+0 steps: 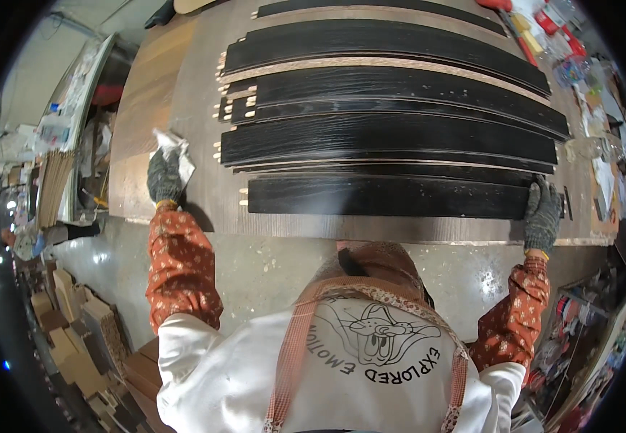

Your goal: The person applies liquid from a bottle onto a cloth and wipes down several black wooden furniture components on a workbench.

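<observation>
My left hand, in a dark grey knitted glove, is closed on a crumpled white cloth over the left part of the table. My right hand, gloved the same way, lies with fingers stretched out on the right end of the nearest black board. Light wooden dowels stick out of that board's left end. Beyond it, several more black wood-grain boards lie side by side, many with dowels at their left ends.
The boards rest on a brown wooden table. Plastic bottles and red packages crowd its far right corner. Stacked boards and cardboard stand on the floor at the left. A cluttered shelf is at the lower right.
</observation>
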